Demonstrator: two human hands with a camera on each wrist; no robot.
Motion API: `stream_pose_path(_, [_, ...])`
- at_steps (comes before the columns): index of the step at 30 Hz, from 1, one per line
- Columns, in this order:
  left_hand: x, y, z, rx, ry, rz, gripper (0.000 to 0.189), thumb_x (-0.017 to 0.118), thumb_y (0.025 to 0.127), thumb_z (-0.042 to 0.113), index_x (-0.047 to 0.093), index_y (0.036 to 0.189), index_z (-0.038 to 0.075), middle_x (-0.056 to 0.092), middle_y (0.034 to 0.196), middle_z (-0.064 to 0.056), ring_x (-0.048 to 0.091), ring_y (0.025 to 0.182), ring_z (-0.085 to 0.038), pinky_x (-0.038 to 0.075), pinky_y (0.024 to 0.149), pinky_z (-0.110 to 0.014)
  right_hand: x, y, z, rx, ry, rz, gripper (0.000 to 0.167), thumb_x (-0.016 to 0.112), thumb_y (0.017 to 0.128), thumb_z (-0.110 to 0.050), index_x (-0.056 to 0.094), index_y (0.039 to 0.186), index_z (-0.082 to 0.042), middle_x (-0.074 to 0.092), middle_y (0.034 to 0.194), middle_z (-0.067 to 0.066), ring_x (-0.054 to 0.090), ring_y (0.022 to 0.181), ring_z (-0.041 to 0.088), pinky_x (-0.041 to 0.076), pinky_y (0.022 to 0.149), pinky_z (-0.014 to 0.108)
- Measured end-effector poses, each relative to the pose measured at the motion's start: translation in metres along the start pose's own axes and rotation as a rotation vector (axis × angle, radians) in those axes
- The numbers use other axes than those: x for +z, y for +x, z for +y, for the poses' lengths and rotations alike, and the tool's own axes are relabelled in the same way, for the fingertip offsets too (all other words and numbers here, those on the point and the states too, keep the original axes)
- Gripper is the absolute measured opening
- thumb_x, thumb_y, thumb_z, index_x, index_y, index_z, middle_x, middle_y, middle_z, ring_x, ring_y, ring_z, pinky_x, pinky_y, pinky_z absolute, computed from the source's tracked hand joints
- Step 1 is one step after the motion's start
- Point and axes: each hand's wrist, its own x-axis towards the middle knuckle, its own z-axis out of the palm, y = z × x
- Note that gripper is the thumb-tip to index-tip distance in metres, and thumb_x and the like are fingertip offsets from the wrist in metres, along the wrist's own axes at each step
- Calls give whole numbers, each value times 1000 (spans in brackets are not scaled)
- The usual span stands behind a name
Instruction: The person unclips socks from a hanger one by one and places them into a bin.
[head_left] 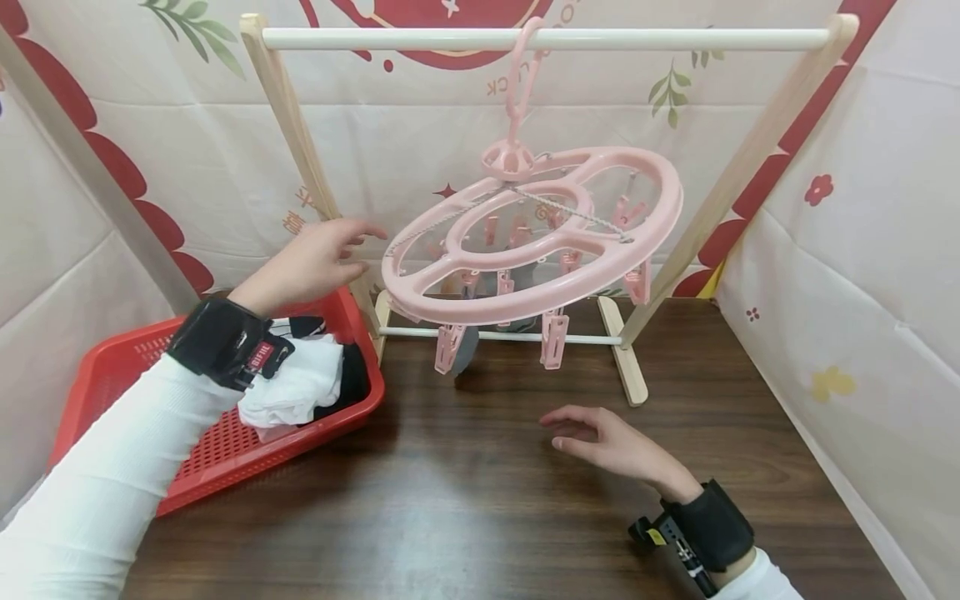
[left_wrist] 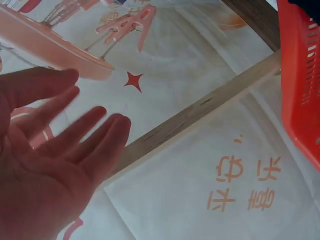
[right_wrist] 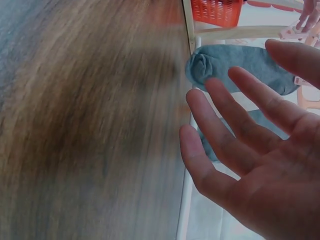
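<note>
A pink round clip hanger (head_left: 652, 233) hangs tilted by its hook from the white bar of a wooden rack. Several pink clothespins (head_left: 553, 340) dangle beneath it. Grey-blue socks (right_wrist: 240, 65) hang under the hanger, best seen in the right wrist view. My left hand (head_left: 318, 258), fingers loosely bent and holding nothing, is just left of the hanger's rim, above the basket's far corner. Lower right, my right hand (head_left: 611, 442) hovers over the table with relaxed fingers and nothing in them. White folded cloth (head_left: 296, 387) and black cloth (head_left: 352, 379) lie in the red basket (head_left: 217, 471).
The rack's wooden legs (head_left: 738, 167) and feet (head_left: 622, 350) stand on the dark wood table (head_left: 450, 500), joined by a low white bar (head_left: 585, 338). Printed cloth walls (head_left: 862, 292) enclose the back and sides.
</note>
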Motion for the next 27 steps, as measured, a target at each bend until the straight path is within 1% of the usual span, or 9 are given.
stream_pose_path(2, [-1, 5, 0, 25, 15, -34, 45, 58, 85, -8, 55, 130, -1, 57, 128, -21, 52, 117, -41, 43, 94, -52, 1, -1, 1, -1, -4, -2, 35, 59, 96, -14, 56, 126, 5, 59, 122, 22, 59, 107, 33, 50, 84, 32])
stream_pose_path(5, [-3, 12, 0, 51, 34, -104, 50, 55, 83, -12, 55, 132, 1, 54, 133, -19, 48, 121, -39, 40, 97, -52, 2, -1, 3, 1, 3, -10, 35, 58, 97, -14, 55, 126, 5, 59, 122, 21, 59, 108, 35, 50, 84, 31])
stream_pose_path(9, [-2, 19, 1, 107, 59, -174, 48, 53, 81, -17, 60, 125, -1, 48, 138, -22, 43, 127, -39, 37, 100, -52, 4, -2, 5, 8, 18, -17, 36, 58, 97, -14, 54, 127, 6, 58, 123, 22, 57, 110, 39, 49, 85, 31])
stream_pose_path(13, [1, 21, 2, 167, 77, -186, 40, 60, 82, -15, 64, 119, -1, 48, 137, -24, 44, 126, -41, 37, 100, -52, 5, -4, 6, 13, 21, -19, 36, 57, 97, -14, 54, 126, 7, 58, 123, 23, 57, 111, 39, 49, 87, 33])
stream_pose_path(17, [2, 21, 6, 204, 93, -193, 36, 66, 82, -11, 66, 116, -1, 49, 137, -25, 46, 124, -41, 40, 98, -51, 6, -4, 8, 10, 23, -23, 35, 56, 98, -13, 54, 125, 8, 58, 122, 23, 57, 110, 39, 49, 88, 34])
stream_pose_path(20, [4, 21, 10, 229, 100, -209, 30, 68, 82, -9, 69, 110, 0, 49, 136, -25, 48, 123, -41, 40, 98, -50, 5, -5, 9, 11, 31, -25, 34, 56, 98, -13, 55, 125, 8, 58, 121, 23, 57, 110, 39, 49, 87, 33])
stream_pose_path(22, [5, 21, 13, 257, 107, -212, 27, 70, 81, -7, 70, 108, 0, 52, 133, -25, 50, 121, -41, 41, 97, -49, 5, -5, 11, 11, 34, -27, 34, 56, 98, -13, 55, 125, 8, 58, 121, 23, 57, 110, 39, 49, 87, 32])
stream_pose_path(24, [8, 20, 17, 298, 110, -210, 23, 70, 81, -7, 71, 103, -1, 59, 124, -24, 56, 113, -38, 43, 94, -48, 6, -5, 12, 9, 37, -31, 34, 56, 98, -13, 55, 125, 7, 58, 122, 23, 57, 110, 39, 49, 87, 32])
stream_pose_path(27, [14, 19, 24, 379, 135, -196, 17, 70, 80, -7, 70, 96, 0, 67, 104, -17, 62, 96, -32, 47, 86, -46, 7, -6, 15, 5, 40, -35, 34, 56, 98, -13, 55, 126, 7, 58, 123, 23, 57, 111, 39, 49, 88, 31])
